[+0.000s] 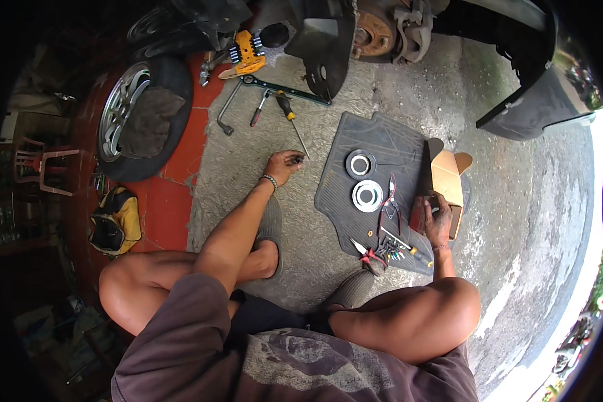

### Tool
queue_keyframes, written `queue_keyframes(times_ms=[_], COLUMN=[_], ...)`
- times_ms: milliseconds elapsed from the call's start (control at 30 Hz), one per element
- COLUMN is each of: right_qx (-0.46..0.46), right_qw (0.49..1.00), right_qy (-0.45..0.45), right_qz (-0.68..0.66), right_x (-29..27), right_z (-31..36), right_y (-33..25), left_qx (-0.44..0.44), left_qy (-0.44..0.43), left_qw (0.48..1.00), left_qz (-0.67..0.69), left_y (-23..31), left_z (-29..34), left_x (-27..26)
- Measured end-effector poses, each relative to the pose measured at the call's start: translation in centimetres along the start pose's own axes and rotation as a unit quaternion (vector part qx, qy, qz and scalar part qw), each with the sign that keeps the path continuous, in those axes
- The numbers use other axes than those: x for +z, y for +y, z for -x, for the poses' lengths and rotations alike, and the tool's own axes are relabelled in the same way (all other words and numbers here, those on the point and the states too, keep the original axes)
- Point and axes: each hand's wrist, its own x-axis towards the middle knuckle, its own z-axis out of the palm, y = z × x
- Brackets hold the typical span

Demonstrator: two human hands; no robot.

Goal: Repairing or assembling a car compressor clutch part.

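Observation:
My left hand (283, 169) is over the concrete, its fingers pinched on a small black thing (299, 159) whose kind I cannot make out. Just beyond it lies a long screwdriver (291, 115) with a black and yellow handle, its tip close to my fingers. My right hand (438, 225) grips the near left side of an open cardboard box (447, 177), flaps up, at the right of a black ribbed mat (340, 149). Between my hands on the mat lie a black ring (351, 171), a white ring (358, 196) and red-handled pliers (391, 195).
Nearer on the mat are more red-handled pliers (364, 250), another screwdriver (421, 256) and several small pieces. A wheel (175, 149) and yellow tool bag (130, 216) are on the left. A lug wrench (230, 110), orange socket holder (249, 59) and brake disc (371, 33) are ahead.

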Motion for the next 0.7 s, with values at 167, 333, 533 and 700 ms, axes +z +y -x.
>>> queue_keyframes(times_ms=[167, 333, 533, 700], right_qx=[0.011, 0.020, -0.015, 0.011], right_qw=[1.000, 0.998, 1.000, 0.982], right_qy=[0.009, 0.052, 0.005, -0.159], right_qz=[-0.012, 0.000, -0.026, 0.101], right_x=[-0.2, -0.9, -0.8, 1.4], right_z=[0.5, 1.9, 5.9, 12.6], right_y=[-0.5, -0.2, -1.9, 0.1], left_qx=[-0.045, -0.085, 0.137, 0.181], left_qy=[-0.021, -0.060, 0.053, 0.128], left_qw=[0.994, 0.994, 0.935, 0.909], left_qz=[0.098, -0.038, -0.323, -0.354], left_y=[-0.2, 0.3, -1.3, -0.1], left_z=[0.3, 0.2, 0.6, 0.4], left_x=[0.4, 1.7, 1.3, 2.1])
